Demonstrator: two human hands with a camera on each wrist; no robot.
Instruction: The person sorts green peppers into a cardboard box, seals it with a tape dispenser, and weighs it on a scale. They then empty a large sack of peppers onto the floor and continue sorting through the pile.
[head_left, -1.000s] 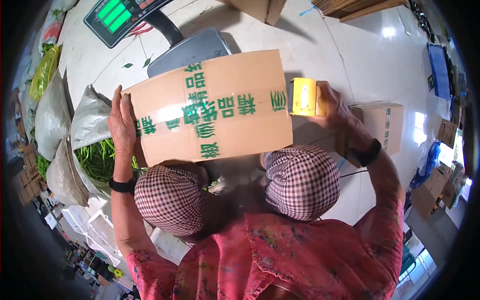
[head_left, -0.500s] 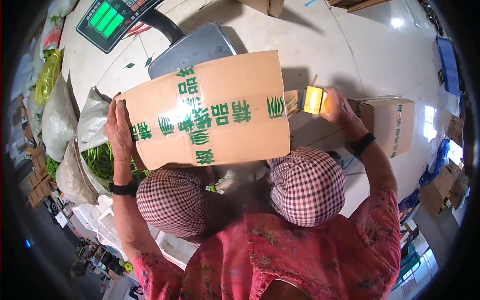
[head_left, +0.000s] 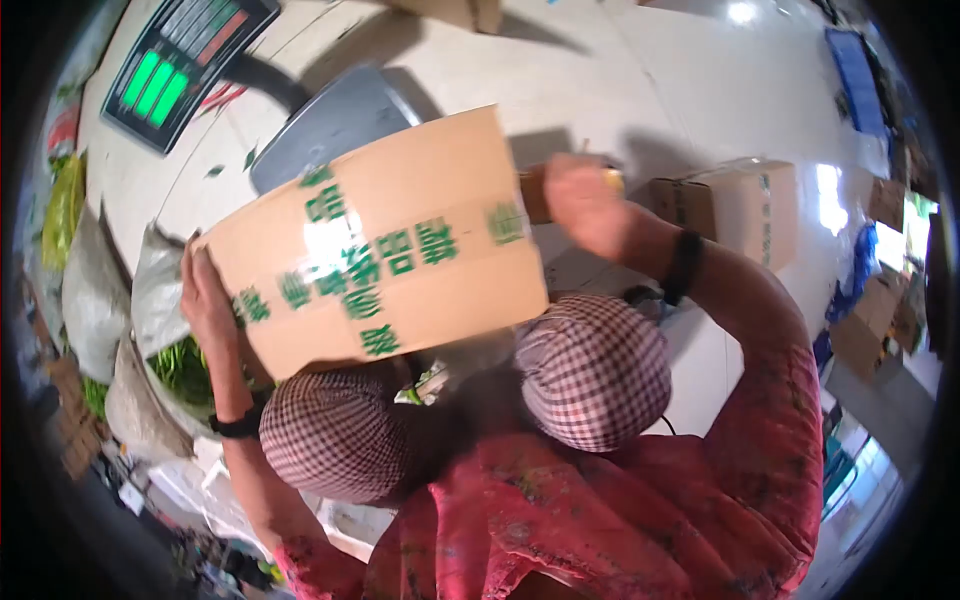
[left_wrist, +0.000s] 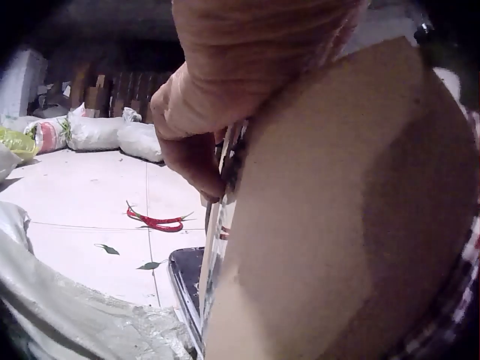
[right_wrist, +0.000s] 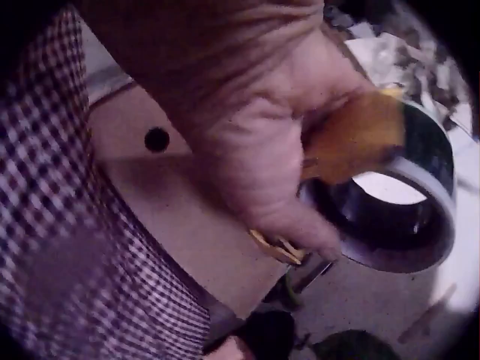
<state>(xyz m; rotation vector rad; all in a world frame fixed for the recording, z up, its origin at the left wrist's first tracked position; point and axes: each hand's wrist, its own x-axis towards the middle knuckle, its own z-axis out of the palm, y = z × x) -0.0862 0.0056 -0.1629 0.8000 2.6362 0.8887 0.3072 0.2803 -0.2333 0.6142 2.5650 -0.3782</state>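
A cardboard box (head_left: 400,230) with green-printed tape across its top tilts over the person's knees. The left hand (head_left: 208,300) grips its left end; in the left wrist view its fingers (left_wrist: 196,161) curl over the box edge. At the box's right end is the right hand (head_left: 590,205), blurred. It holds a yellow tape dispenser (right_wrist: 356,139), mostly hidden behind the hand in the head view. The right wrist view shows a large tape roll (right_wrist: 437,135) on the dispenser, beside the box's end panel, which has a round dark hole.
A scale platform (head_left: 330,125) with a lit display (head_left: 155,88) stands beyond the box. Sacks (head_left: 95,270) of green vegetables line the left. Another carton (head_left: 755,210) sits at the right. Red chillies (left_wrist: 157,221) lie on the floor.
The right hand has turned over and moved in against the box's right end, hiding most of the dispenser. The left hand keeps its hold. The whole head view has shifted.
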